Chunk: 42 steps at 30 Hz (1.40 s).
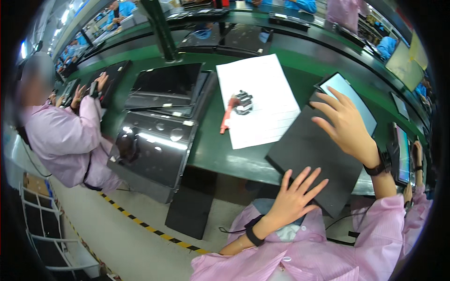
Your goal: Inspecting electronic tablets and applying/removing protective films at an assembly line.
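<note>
A dark grey flat panel (311, 145) lies at a slant on the bench edge in front of me, its near end jutting toward my lap. Beyond it, a flat screen with a pale blue face (348, 96) shows, partly covered by the panel and my fingers. My right hand (346, 122) is open over the line where panel and screen meet, fingers spread. At the panel's near left edge, my left hand (296, 199) is open too, fingers apart. Whether either palm presses down, I cannot tell. Both wrists wear black bands.
White paper (262, 112) lies left of the panel, bearing a red pen (227, 114) and a black-and-white striped item (243, 103). Farther left are stacked black screens (159, 136) and a co-worker in pink (65, 136). A green post (159, 30) rises behind. Another screen (402, 152) stands at right.
</note>
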{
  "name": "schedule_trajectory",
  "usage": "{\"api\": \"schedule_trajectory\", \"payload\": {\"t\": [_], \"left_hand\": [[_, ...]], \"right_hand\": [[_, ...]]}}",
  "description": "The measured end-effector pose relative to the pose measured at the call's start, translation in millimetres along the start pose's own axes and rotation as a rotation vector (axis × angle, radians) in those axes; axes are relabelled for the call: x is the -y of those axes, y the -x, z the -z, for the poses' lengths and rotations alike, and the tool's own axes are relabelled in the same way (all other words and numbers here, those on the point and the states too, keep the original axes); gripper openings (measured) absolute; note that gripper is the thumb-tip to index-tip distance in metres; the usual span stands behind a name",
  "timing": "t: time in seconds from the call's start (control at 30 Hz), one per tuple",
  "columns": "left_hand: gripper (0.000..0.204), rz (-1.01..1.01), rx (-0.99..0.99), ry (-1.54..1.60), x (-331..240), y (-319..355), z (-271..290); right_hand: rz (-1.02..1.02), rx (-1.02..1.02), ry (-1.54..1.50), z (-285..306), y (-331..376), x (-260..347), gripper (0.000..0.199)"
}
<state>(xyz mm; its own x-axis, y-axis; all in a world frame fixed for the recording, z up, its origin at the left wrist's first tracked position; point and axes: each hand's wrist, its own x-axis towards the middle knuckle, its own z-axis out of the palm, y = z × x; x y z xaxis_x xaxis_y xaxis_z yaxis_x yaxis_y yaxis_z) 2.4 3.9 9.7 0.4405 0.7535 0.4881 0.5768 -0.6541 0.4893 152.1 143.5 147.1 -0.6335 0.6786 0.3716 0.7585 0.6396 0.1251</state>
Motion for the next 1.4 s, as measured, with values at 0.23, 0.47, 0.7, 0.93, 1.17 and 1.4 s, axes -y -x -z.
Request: {"api": "schedule_trajectory", "payload": {"t": [0.23, 0.47, 0.7, 0.93, 1.17, 1.4], "left_hand": [[0.074, -0.008, -0.041, 0.151, 4, 5, -4], [0.064, -0.125, -0.242, 0.205, 9, 5, -7], [0.025, -0.01, -0.396, 0.232, 32, 79, 42], [0.017, 1.113, -0.532, 0.426, 129, 317, -15], [0.067, 1.949, -0.636, 0.325, 212, 613, -168], [0.099, 2.163, -0.89, 0.702, 220, 632, -161]], "right_hand": [[0.504, -0.199, -0.246, -93, -188, 131, 0.054], [0.243, 0.271, -0.201, -150, -252, 159, 0.088], [0.385, 0.028, 0.143, -155, -262, 164, 0.044], [0.475, -0.189, -0.074, -107, -258, 136, 0.012], [0.266, -0.271, -0.009, -1, -87, 93, 0.039], [-0.136, -0.192, 0.358, 72, 118, 139, 0.058]]}}
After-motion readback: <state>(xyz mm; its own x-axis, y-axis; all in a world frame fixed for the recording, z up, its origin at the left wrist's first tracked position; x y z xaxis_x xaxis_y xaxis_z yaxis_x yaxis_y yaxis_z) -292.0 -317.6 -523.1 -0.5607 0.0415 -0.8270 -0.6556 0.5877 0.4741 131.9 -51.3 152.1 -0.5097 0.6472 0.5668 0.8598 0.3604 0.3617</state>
